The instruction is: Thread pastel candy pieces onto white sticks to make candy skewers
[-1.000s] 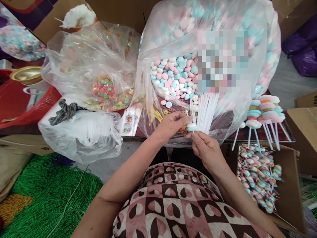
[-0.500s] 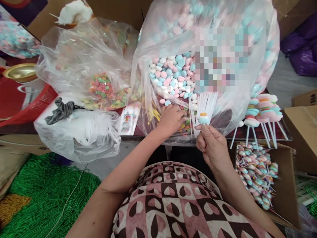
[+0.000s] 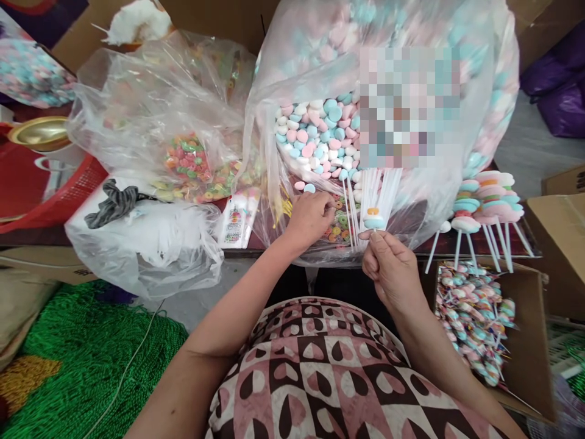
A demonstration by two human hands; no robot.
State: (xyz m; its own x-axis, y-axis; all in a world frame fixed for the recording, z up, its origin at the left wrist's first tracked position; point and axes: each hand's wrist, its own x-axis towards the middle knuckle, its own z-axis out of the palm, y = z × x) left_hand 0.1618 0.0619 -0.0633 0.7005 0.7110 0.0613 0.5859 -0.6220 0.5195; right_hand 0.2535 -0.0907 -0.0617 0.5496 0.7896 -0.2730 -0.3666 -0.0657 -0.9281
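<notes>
My right hand [image 3: 390, 268] is closed round a white stick with stacked candy discs [image 3: 372, 218] at its top, held upright in front of a fan of white sticks [image 3: 379, 189]. My left hand [image 3: 311, 216] reaches into the mouth of the big clear bag of pastel candy discs [image 3: 320, 137], its fingers bent over small coloured ring candies [image 3: 339, 224]. I cannot make out whether it holds one.
A second clear bag of coloured ring candies [image 3: 192, 161] lies to the left, with a white bag [image 3: 150, 244] below it. Finished candy sticks [image 3: 484, 201] stand at the right above a cardboard box of wrapped ones [image 3: 475, 323]. A red basket [image 3: 50, 189] sits far left.
My left hand left the stick and moved back into the bag to the ring candies. My right hand now holds the stick alone, with more discs stacked on it.
</notes>
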